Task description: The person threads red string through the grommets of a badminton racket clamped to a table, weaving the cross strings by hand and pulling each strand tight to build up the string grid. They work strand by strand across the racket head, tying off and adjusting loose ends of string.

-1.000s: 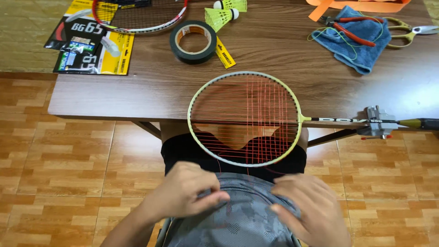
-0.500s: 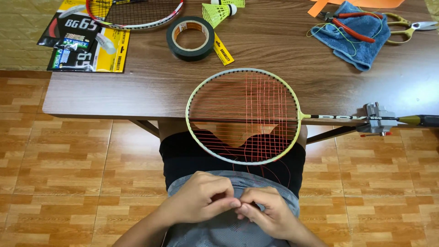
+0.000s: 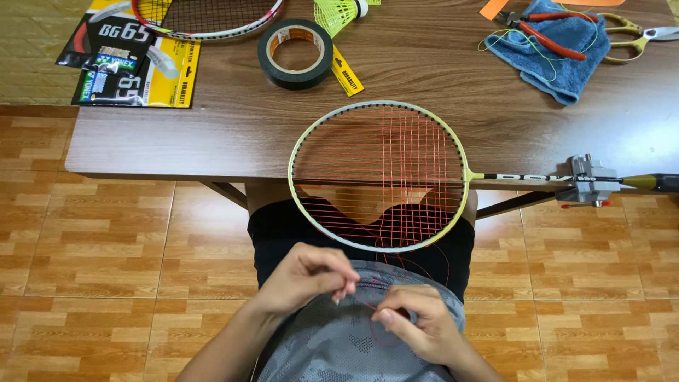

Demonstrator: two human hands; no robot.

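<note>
Head view, looking down at lap and desk edge.

Left hand (image 3: pixel 311 279): over the lap, fingers curled together, fingertips pinching the thin red string (image 3: pixel 368 308). Right hand (image 3: pixel 414 325): just beside it and slightly lower, thumb and forefinger also closed on the same string. Hands are near each other but not touching; a short run of string spans between them, and loose loops trail up toward the racket.

Racket (image 3: pixel 378 177): pale yellow-green frame, lying flat, head overhanging the near edge of the desk (image 3: pixel 212 134) above the lap. Strung in red; the mains look complete, while the crosses cover only part of the head. The shaft runs to the right along the desk edge and passes through a small grey metal clamp (image 3: pixel 587 180).

Farther back on the desk: a roll of dark tape (image 3: pixel 296 53), a yellow shuttlecock (image 3: pixel 339 10), a second racket with a red-and-white frame (image 3: pixel 212 18) lying on yellow and black string packets (image 3: pixel 134 60). Right rear: blue cloth (image 3: pixel 559 53) with red-handled pliers (image 3: pixel 544 35) on it; yellow-handled scissors (image 3: pixel 636 35) just beside it.

Floor: brown tiles.
</note>
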